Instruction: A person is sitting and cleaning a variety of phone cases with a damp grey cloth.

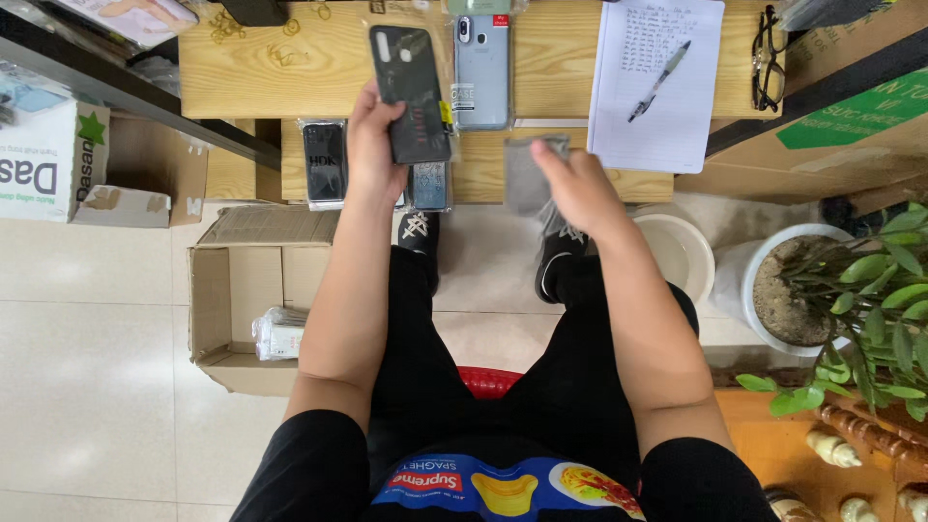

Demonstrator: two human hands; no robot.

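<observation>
My left hand (372, 145) holds up a black phone case (411, 92) in front of the low wooden table (551, 48). My right hand (575, 184) grips a grey cloth (527, 174), blurred, just right of the case and apart from it. On the table edge below lie a packaged black case (324, 159) and another small packaged case (430, 186). A clear case in a packet (480, 68) lies on the tabletop behind the black case. I sit on a red stool (493, 379).
A notepad (657, 82) with a pen (659, 79) and black glasses (768, 58) lie on the table's right. An open cardboard box (246, 290) holding a plastic packet (280, 333) stands on the floor at left. A white bucket (681, 253) and potted plant (831, 300) stand right.
</observation>
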